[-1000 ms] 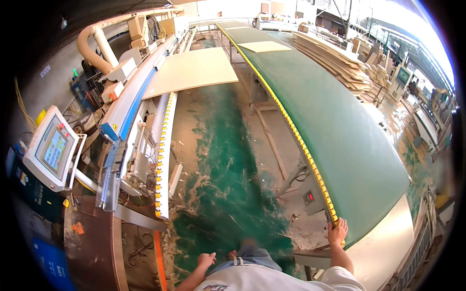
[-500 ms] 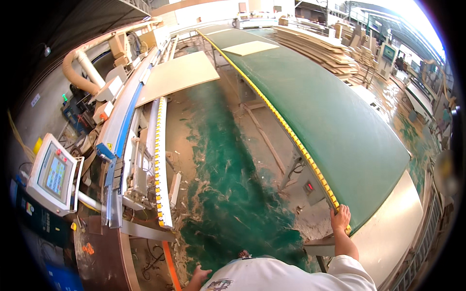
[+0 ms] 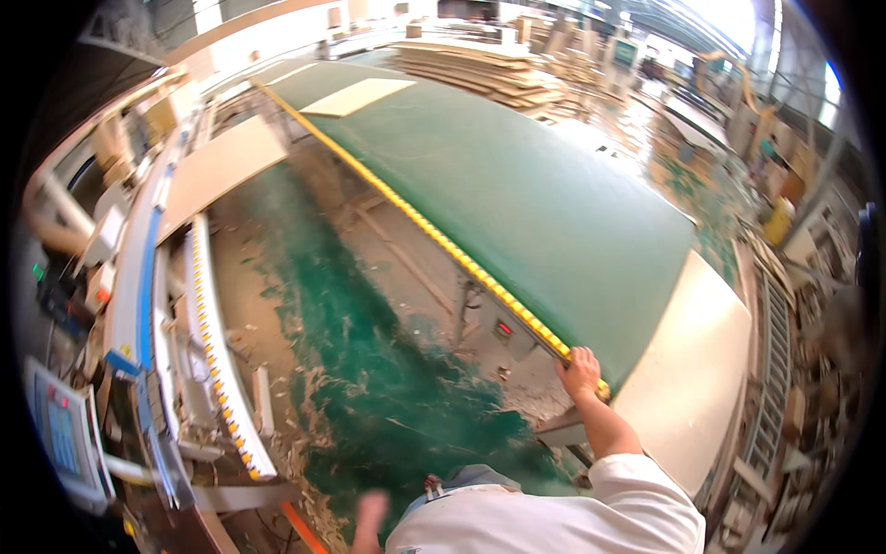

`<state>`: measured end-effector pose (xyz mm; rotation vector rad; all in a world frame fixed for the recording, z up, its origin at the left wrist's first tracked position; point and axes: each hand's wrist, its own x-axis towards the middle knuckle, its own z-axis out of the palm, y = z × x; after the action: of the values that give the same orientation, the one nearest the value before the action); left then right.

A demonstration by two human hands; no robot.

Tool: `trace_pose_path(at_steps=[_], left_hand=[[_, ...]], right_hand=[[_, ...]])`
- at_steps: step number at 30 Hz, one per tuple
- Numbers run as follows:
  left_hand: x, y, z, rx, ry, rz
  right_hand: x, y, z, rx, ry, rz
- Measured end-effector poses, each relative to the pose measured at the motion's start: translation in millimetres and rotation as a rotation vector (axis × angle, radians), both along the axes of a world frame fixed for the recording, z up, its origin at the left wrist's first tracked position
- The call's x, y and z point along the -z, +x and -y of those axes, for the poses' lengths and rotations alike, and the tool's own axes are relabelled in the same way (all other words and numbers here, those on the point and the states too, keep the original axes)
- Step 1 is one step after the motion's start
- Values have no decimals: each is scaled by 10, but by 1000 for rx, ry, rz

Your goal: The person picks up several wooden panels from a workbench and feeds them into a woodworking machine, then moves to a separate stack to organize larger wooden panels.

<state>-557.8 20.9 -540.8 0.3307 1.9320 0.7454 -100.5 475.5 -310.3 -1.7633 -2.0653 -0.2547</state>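
Observation:
My right hand [image 3: 581, 371] rests on the near left corner of a long green conveyor belt [image 3: 517, 212], over the strip of yellow rollers [image 3: 443, 238] along its edge. Its fingers lie stretched over the rim and grip no loose thing. Low in the view, my left hand [image 3: 372, 510] hangs beside my body above the floor, smeared by motion, so its fingers cannot be made out. On the far part of the belt lies a pale board [image 3: 358, 96]. Another, larger board [image 3: 221, 171] sits on the machine at left, its right part jutting over the aisle.
Along the left runs a machine with a blue rail [image 3: 146, 277], a white roller arm [image 3: 226, 369] and a touch-screen panel [image 3: 63, 434]. A pale sheet [image 3: 688, 369] adjoins the belt's near end. Stacked boards [image 3: 471, 69] stand beyond the belt. Sawdust and scraps litter the green floor [image 3: 369, 369].
My view has swung to the right, so the belt and machine sit further left. My right hand stays at the belt's corner. My left hand has moved and is now blurred.

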Motion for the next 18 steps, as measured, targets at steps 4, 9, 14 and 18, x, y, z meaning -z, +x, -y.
trace_pose_path(at_steps=[4,9,14,18], left_hand=[[-5,140,-105,120,99,-1],[-36,280,263,922,137,-758],[-134,321,465,544,-163,-307],[-138,302,488,402,-166,-224]], right_hand=[[58,216,7,4,43,6],[24,173,29,6,27,-12],[47,196,52,52,-29,11],[56,167,49,67,-39,37]])
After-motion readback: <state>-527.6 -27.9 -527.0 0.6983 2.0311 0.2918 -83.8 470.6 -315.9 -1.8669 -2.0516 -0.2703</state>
